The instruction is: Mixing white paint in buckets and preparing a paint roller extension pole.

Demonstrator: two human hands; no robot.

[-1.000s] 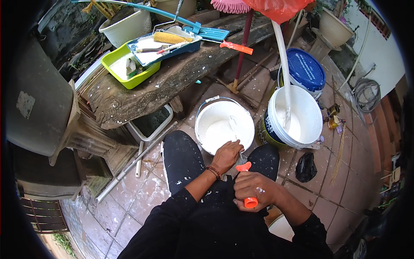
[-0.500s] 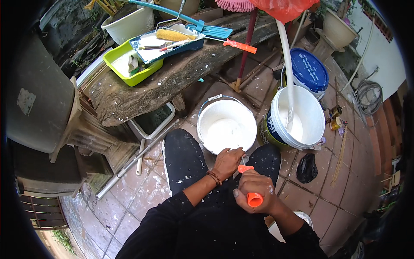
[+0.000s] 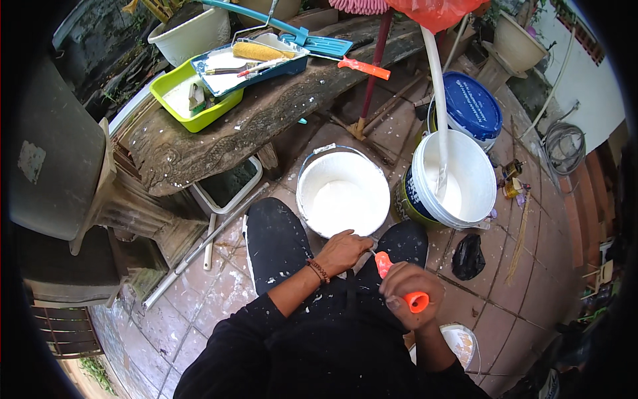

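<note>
My right hand (image 3: 407,280) is wrapped round the orange handle (image 3: 383,264) of a paint roller frame. A hollow orange end sticks out below the fist. From the handle's front a thin metal rod runs to my left hand (image 3: 340,254), whose fingers are closed on it. That hand is at the near rim of a white bucket (image 3: 311,178), which stands between my knees with white paint (image 3: 339,203) in it. Whether a roller sleeve is on the rod, I cannot tell; my left fingers hide that end.
A larger paint pail (image 3: 488,176) with a pale stick (image 3: 437,86) stands right, before a blue-lidded pail (image 3: 473,106). On the wooden bench (image 3: 279,110) are a green tray (image 3: 206,121) and a blue tray (image 3: 286,70) with a yellow roller (image 3: 259,52). A black plastic bag (image 3: 469,258) lies right.
My right hand has moved slightly right with the orange handle, which has tilted. My left hand stays closed at the bucket's near rim. The whole view has shifted a little.
</note>
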